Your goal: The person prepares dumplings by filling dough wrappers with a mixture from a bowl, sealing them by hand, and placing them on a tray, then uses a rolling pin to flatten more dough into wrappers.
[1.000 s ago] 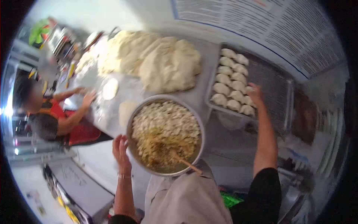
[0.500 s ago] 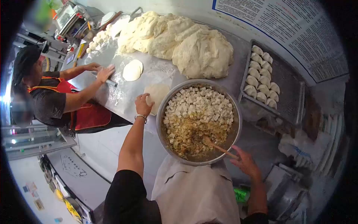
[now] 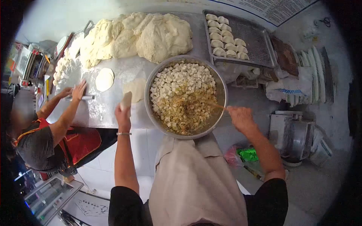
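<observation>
A large metal bowl [image 3: 223,90] holds white cubes and a yellowish chopped filling [image 3: 184,109]. My right hand [image 3: 241,118] is closed around the handle of a wooden spoon [image 3: 215,105], whose other end is in the filling. Left of the bowl, my left hand [image 3: 123,114] grips a thin dough wrapper [image 3: 126,102], raised at the table's front edge. Another flat wrapper [image 3: 136,89] lies on the table beside the bowl, partly behind the raised one.
A big dough mass [image 3: 151,35] lies behind the bowl. A tray [image 3: 260,45] holds several shaped dumplings at the back right. At left, a co-worker's hands [image 3: 78,90] are on a rolling pin [image 3: 88,97], near a round wrapper [image 3: 104,79].
My left hand has lifted a wrapper off the table. My right hand has closed more fully around the spoon handle. The whole view has shifted, with the table scene now further left.
</observation>
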### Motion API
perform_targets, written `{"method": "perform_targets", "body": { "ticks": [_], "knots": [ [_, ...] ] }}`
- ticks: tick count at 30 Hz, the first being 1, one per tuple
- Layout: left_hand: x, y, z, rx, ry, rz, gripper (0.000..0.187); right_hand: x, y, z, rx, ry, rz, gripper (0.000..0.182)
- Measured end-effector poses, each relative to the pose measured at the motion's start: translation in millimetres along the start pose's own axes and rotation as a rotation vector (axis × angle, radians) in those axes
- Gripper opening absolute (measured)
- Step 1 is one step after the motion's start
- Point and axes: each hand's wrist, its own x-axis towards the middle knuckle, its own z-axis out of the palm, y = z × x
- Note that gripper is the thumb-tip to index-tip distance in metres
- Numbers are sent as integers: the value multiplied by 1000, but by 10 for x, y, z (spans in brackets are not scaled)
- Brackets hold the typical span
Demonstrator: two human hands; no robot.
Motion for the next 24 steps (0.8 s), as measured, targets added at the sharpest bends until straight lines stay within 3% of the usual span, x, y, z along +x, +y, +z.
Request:
{"method": "perform_targets", "body": {
  "ticks": [2,4,5,8,9,11,12,13,17,20,21,23,24],
  "knots": [
    [-271,395,-7,-492,46,-152,58,43,-174,-98,-62,-103,123,23],
    [-518,666,38,-1063,51,-224,64,118,-345,-5,28,-192,88,25],
    [-618,730,52,-1204,-111,-190,64,154,-401,100,75,-237,68,25],
    [-777,744,99,-1188,-108,-177,70,224,-508,590,515,-149,67,30],
    [-815,728,113,-1196,-227,-163,61,240,-512,799,599,-111,50,31],
    [-838,737,273,-1065,-52,-302,53,242,-465,1118,769,-32,12,33],
    [-826,733,346,-1002,36,-363,50,220,-462,1114,878,-58,33,33],
    [-820,668,366,-1102,-90,-390,42,177,-455,1118,986,-87,56,34],
    [-889,466,664,-967,-64,-417,42,1,-433,998,1355,-111,60,35],
    [-985,354,1002,-852,-132,-442,47,-72,-419,822,1499,-46,-60,35],
    [-1001,299,1167,-815,-51,-489,48,-113,-409,742,1457,-13,-80,35],
    [-1116,336,1563,-774,-78,-506,50,-161,-397,610,1377,60,-117,35],
    [-1159,372,1779,-735,-81,-516,51,-136,-421,636,1268,281,-194,35]
  ]
}}
